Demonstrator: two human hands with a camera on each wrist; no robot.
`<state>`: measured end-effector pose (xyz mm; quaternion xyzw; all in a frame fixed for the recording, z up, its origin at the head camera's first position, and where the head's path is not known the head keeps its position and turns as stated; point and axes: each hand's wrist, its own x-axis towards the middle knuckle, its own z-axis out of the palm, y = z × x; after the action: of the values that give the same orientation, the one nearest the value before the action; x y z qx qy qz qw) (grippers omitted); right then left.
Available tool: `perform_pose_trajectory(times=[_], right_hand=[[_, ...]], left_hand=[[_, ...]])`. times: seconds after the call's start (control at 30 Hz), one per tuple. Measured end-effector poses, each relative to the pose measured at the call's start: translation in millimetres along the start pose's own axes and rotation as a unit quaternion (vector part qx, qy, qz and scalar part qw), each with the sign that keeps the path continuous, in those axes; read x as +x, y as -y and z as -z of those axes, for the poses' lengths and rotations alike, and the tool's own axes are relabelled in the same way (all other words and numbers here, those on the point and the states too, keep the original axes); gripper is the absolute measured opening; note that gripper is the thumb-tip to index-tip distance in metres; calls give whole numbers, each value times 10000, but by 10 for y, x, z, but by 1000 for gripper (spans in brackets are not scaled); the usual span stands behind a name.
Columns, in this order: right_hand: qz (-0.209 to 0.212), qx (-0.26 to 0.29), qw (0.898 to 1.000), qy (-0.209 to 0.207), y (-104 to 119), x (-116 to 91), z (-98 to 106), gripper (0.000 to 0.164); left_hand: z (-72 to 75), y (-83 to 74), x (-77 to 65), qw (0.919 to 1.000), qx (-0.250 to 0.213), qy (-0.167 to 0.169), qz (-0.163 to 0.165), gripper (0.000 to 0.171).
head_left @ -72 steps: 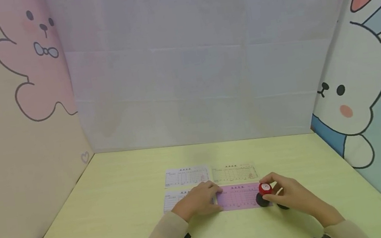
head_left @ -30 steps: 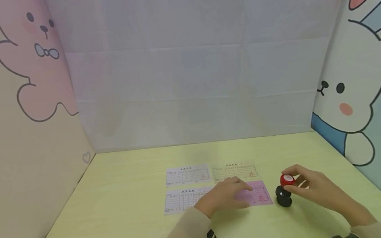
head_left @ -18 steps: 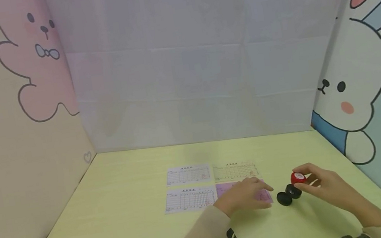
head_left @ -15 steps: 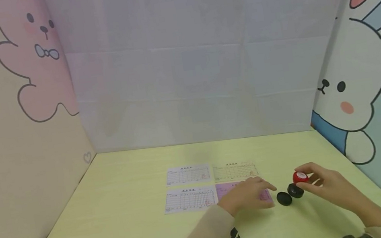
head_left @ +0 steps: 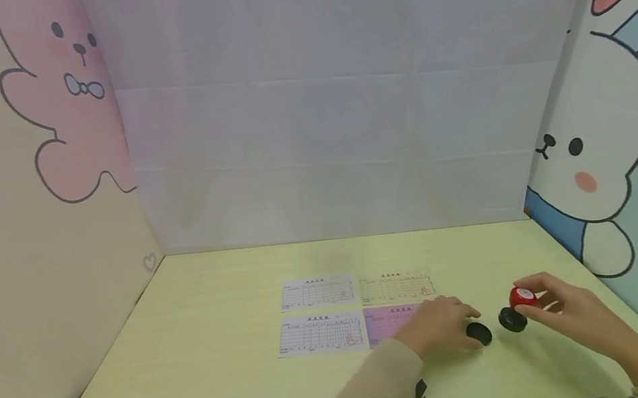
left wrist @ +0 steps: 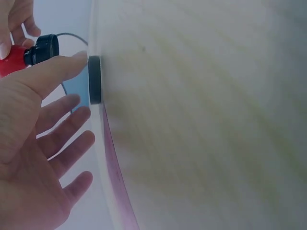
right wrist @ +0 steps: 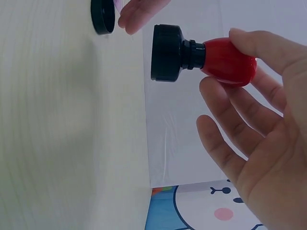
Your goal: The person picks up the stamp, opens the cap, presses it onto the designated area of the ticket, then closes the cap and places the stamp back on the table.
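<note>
In my right hand is a stamp, its red handle pinched between thumb and fingers. The stamp's round black base points down over the table in the head view, held clear of the surface. A flat round black cap lies on the table to the left of it. My left hand reaches over to this cap, its index finger and thumb on either side. Seen from the left wrist, the fingers are spread and the thumb tip is right at the cap's edge.
Several printed forms lie in two rows: white ones at left, a yellowish one at back right, and a pink one partly under my left forearm and hand. Cartoon-printed walls enclose the pale yellow table.
My left hand has left the pink form and moved right to the cap. My right hand has carried the stamp off the form's right end, rightward past the cap.
</note>
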<state>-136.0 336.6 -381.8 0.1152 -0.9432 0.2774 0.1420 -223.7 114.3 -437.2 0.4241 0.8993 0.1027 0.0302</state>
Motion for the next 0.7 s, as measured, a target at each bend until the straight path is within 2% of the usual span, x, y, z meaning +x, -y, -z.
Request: perform_pose_trajectory(times=[0.17,0.33,0.7], right_hand=[[-148,46,9998,81,5,-21,20,38],[-115,118,9999,36,-10,-40,15,37],[-164,153,9997,82,15,-41,-15,38]], left_hand=[[24,-101,35,9999,8,154,69,55],[4,-145,26,9996,-2,231,145,55],[-5,-171,11,9996,7,171,233,46]])
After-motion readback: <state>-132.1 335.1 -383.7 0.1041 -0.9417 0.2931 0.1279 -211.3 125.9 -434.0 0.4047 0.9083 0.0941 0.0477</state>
